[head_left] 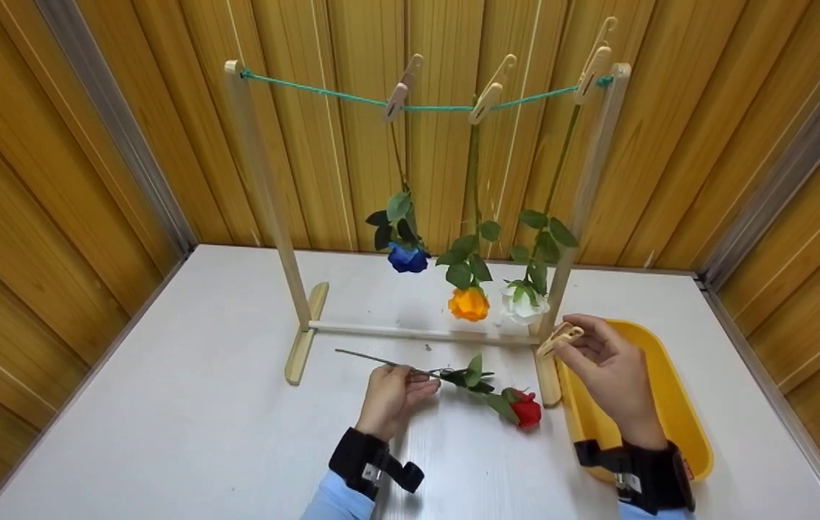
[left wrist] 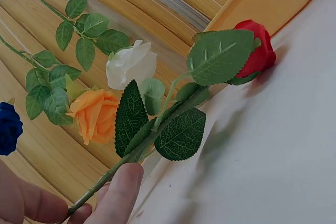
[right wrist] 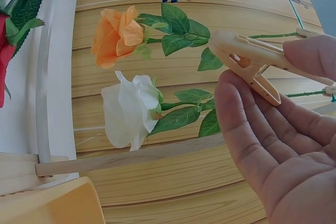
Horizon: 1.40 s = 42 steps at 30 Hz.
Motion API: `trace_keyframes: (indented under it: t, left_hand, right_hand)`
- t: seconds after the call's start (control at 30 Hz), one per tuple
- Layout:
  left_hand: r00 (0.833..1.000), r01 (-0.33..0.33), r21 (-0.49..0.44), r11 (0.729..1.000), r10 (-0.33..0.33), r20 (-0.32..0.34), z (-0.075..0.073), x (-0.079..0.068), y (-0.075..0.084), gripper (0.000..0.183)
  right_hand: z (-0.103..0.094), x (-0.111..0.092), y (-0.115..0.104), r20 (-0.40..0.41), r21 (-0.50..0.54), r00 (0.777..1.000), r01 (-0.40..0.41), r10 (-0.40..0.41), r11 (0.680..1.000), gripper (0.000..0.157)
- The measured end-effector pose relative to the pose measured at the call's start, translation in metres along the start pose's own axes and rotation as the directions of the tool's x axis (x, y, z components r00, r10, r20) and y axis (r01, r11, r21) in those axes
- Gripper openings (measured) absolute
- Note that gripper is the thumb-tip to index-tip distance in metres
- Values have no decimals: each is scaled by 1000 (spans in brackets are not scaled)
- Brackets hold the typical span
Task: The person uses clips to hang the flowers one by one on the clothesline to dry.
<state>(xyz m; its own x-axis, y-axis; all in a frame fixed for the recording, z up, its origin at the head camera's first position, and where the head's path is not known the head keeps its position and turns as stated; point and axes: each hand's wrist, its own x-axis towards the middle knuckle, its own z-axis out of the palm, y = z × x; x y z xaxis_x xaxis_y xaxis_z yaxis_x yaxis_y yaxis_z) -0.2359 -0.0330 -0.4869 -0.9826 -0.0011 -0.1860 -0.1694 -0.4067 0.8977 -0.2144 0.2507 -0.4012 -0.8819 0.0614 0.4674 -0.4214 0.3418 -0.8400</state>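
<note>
My left hand (head_left: 391,397) pinches the green stem of a red rose (head_left: 525,409), which lies low over the white table with its bloom to the right. In the left wrist view the thumb and fingers grip that stem (left wrist: 105,178) below the leaves. My right hand (head_left: 612,375) holds a beige clothespin (head_left: 560,339) between thumb and fingers, above the yellow bin. A blue rose (head_left: 408,257), an orange rose (head_left: 469,303) and a white rose (head_left: 524,302) hang bloom-down from a green cord (head_left: 308,89), each clipped by a clothespin (head_left: 486,102).
A wooden frame with a left post (head_left: 265,195) and a right post (head_left: 587,195) carries the cord. Its lower bar (head_left: 417,333) runs behind the red rose. The yellow bin (head_left: 677,383) stands at the right on the white table (head_left: 164,390). Wood-patterned walls (head_left: 294,159) surround it.
</note>
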Motion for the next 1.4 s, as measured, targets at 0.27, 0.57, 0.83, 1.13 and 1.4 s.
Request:
trace_keyframes:
  t: [0.27,0.57,0.83,1.13,1.4]
  left_hand:
    - [993,117,175,978,-115,-24,-4,0,-2,27]
    - [980,192,286,939,-197,-12,-12,-2,2,38]
    - [997,78,446,892,-82,-11,-15,-4,14,18]
    - [991,-81,760,645,137,-11,-25,-1,20,17]
    - [993,-93,836,540,116,36,-27,11,20,24]
  right_hand:
    - [-2,0,-1,3,-21,1000,-17,17,1000,36]
    - [-2,0,-3,4,-28,1000,-16,16,999,33]
    - [-2,0,-4,11,-47,999,-38,38,998,33]
    - [-2,1,-3,14,-40,1000,-26,26,999,35]
    - [-2,0,-1,9,-64,1000,-7,7,998,35]
